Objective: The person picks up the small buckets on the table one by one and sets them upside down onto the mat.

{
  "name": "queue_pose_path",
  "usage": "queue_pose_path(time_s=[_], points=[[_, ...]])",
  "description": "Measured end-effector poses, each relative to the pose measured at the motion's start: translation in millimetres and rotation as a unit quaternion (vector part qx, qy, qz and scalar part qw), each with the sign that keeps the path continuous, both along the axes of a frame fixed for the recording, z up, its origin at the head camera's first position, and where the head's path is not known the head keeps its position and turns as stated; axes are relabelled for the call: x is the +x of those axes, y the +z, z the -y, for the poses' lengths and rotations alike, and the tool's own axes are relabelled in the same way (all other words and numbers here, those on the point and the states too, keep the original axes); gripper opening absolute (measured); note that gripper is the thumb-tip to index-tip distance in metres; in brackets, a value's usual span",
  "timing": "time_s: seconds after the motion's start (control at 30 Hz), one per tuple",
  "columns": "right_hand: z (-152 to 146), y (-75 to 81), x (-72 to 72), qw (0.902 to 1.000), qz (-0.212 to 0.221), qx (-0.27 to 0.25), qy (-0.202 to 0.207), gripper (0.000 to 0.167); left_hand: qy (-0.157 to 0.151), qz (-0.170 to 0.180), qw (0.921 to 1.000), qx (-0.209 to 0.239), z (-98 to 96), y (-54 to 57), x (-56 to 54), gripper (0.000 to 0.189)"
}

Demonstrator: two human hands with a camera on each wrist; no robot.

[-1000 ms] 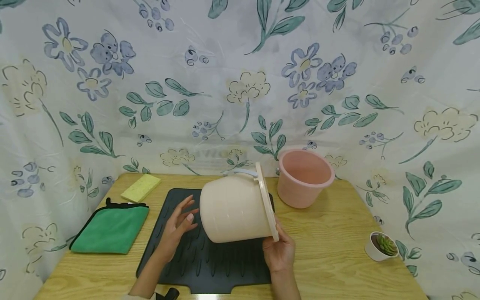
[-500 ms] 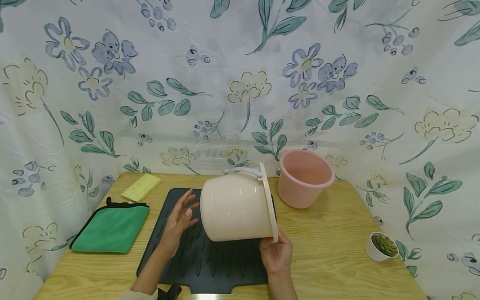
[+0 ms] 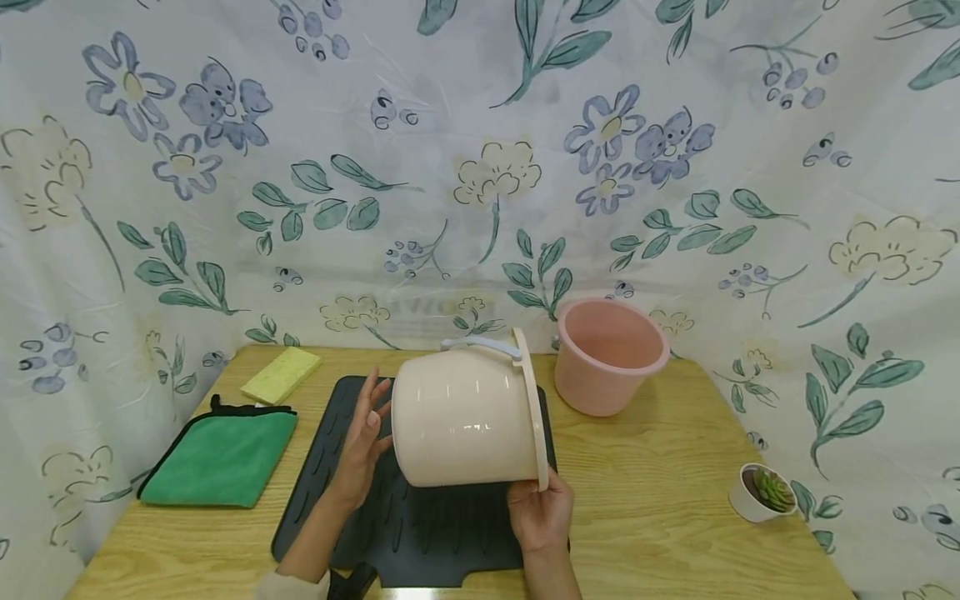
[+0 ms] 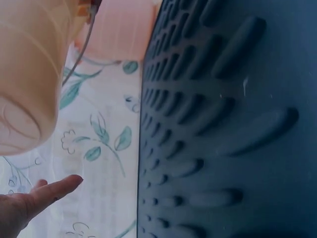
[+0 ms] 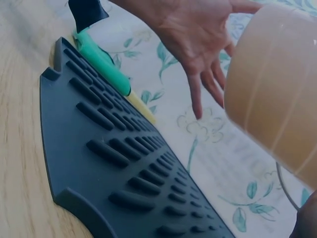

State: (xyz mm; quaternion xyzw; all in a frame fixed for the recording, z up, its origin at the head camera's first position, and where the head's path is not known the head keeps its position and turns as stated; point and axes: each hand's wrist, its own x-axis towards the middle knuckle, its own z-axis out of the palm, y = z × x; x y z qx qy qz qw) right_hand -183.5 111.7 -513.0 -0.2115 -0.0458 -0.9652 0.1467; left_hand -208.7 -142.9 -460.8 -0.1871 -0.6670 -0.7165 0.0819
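Presently, the cream bucket point(image 3: 465, 417) was held in the air above the dark ridged mat point(image 3: 420, 546), turned on its side, with its bottom toward the left hand point(image 3: 358, 454) and its rim toward the right. The right hand point(image 3: 542, 515) gripped it from below, at the rim, with the fingers partly hidden behind. The fingers of the left hand were spread and rather straight, just beside the bottom of the bucket; whether they touched it, I could not tell. A pale blue handle point(image 3: 483, 343) lay along the upper side of the bucket. On the table point(image 3: 652, 517), to the right of the mat, stood a pink bucket point(image 3: 600, 385), upright, and a small potted plant point(image 3: 761, 493). To the left lay a green cloth point(image 3: 221, 458) and, near its far edge, a yellow sponge point(image 3: 282, 377).
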Motion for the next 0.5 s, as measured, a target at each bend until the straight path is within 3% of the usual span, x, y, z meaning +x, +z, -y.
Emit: queue_pose_path(time_s=[0.27, 0.5], points=[[8, -2.7, 2.5, 0.9998, 0.017, 0.011, -0.001, 0.024, -0.073, -0.025, 0.9962, 0.039, -6.9, -0.7, -1.4, 0.081], [14, -5.7, 4.4, 0.9996, 0.013, 0.022, -0.007, 0.028, -0.166, -0.050, 0.9807, 0.089, -10.1, 5.2, 0.2, 0.084]])
